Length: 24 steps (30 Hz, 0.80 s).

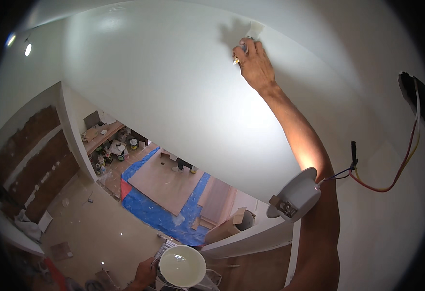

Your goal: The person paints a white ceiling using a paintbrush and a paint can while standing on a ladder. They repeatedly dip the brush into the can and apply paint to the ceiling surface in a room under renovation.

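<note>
Paintbrush (255, 31): pale bristles against white wall (173, 97); right grip (257, 68) clasped round it; left grip (146, 272) at bucket (181, 248), closure unclear.

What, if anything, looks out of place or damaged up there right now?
The round light fitting looks out of place: it dangles on coloured wires, tilted, overlapping the right arm in this view, rather than sitting flush. The wires lead to a dark hole at upper right, whose edge looks ragged.
</note>
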### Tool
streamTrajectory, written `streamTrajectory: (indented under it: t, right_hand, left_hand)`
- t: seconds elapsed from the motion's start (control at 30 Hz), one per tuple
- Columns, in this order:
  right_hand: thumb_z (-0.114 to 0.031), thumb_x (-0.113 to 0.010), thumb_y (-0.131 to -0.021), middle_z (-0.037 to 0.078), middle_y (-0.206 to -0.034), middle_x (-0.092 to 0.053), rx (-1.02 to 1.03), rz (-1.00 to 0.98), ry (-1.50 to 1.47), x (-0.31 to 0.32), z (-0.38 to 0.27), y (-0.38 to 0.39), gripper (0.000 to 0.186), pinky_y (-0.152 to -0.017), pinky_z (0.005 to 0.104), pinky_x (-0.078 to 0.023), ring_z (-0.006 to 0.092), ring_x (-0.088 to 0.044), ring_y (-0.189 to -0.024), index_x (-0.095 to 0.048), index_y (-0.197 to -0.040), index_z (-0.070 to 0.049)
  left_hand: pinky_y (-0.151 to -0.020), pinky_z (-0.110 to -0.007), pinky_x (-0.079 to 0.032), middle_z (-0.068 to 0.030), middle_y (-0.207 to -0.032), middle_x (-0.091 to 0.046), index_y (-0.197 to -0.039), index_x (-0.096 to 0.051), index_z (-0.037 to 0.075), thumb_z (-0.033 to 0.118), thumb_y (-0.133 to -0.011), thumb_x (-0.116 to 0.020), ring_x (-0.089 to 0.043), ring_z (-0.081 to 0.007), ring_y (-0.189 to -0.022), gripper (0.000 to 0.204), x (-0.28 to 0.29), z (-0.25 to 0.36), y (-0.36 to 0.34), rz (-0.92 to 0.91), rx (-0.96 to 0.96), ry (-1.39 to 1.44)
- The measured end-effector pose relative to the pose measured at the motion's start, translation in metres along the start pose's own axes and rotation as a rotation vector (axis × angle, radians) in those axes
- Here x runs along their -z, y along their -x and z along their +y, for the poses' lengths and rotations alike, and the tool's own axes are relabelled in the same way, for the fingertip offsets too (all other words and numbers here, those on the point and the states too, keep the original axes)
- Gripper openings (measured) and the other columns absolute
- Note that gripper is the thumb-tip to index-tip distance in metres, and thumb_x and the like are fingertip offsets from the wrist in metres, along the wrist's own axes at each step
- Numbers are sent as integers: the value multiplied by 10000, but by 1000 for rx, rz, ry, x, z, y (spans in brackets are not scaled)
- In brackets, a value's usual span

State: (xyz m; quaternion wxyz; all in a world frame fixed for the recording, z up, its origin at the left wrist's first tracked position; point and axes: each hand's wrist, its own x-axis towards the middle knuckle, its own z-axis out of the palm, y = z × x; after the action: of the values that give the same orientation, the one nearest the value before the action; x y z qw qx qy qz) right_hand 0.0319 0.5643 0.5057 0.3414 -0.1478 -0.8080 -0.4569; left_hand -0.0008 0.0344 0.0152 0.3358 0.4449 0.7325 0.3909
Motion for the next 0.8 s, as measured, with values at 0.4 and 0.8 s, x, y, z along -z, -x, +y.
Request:
streamTrajectory:
  t: [0.4,0.8]
  right_hand:
    - [-82,-651,-918,93,-1307,-477,-128,-63,-74,24,7,-18,271,-949,397,-536,295,-514,-1110,-607,-1176,-151]
    - [-29,-643,-909,94,-1285,-491,-193,-75,-114,55,21,-11,266,-914,397,-571,304,-533,-1081,-616,-1146,-146]
  left_hand:
    - [-657,-531,-467,-282,-803,-626,-937,-626,-5,214,-1019,-503,-606,-512,-784,264,17,10,-11,31,-43,53]
    - [-650,-524,-463,-275,-776,-626,-902,-618,-12,203,-1018,-500,-618,-495,-767,271,32,9,-10,39,-59,32]
